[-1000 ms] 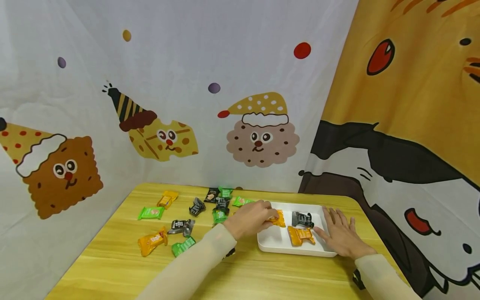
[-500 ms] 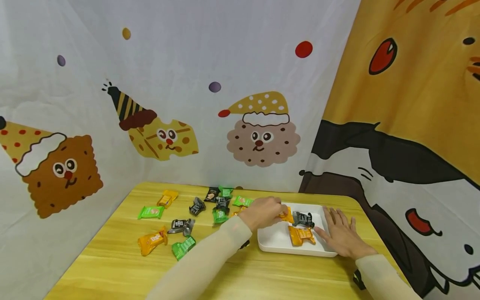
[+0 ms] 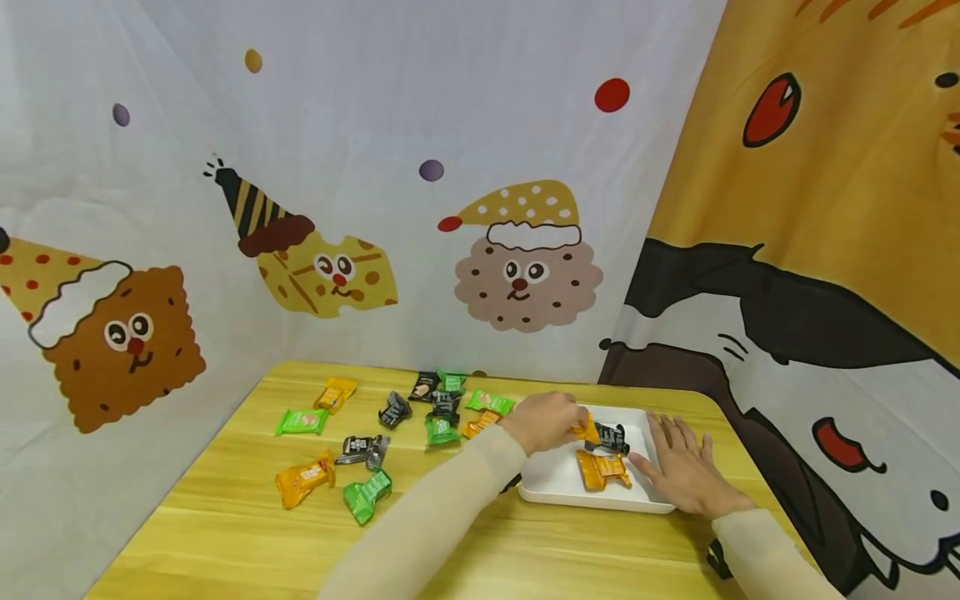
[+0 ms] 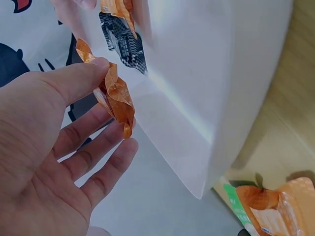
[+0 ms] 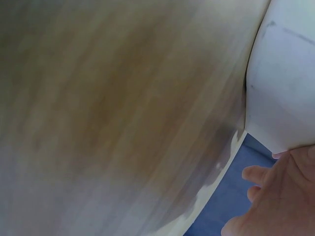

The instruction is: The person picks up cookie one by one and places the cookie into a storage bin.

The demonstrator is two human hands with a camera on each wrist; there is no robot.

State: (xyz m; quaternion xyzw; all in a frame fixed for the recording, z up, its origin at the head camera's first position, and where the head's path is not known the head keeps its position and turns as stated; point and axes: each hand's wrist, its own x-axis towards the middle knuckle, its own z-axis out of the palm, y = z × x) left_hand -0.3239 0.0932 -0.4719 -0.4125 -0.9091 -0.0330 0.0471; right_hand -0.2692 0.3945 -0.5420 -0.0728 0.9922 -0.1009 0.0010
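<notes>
My left hand (image 3: 546,421) pinches an orange-wrapped candy (image 4: 118,96) between thumb and fingers, over the white tray (image 3: 551,479). Inside the tray lie a black-wrapped candy (image 3: 609,438) and a second orange candy (image 3: 603,470), the black one just right of the held candy. My right hand (image 3: 690,471) rests with spread, fairly straight fingers on the tray's right edge, its thumb reaching inside near the orange candy. In the right wrist view only part of that hand (image 5: 275,196) shows beside the tray's outer wall (image 5: 283,78).
On the wooden table (image 3: 225,533), left of the tray, lie several loose candies in green, black and orange wrappers. An orange one (image 3: 480,423) and a green one (image 3: 490,402) are close to the left forearm. A printed cloth (image 3: 360,100) hangs behind the table.
Holding the orange candy, my left hand has moved right across the tray, closer to the black candy. The right hand has stayed at the tray's edge.
</notes>
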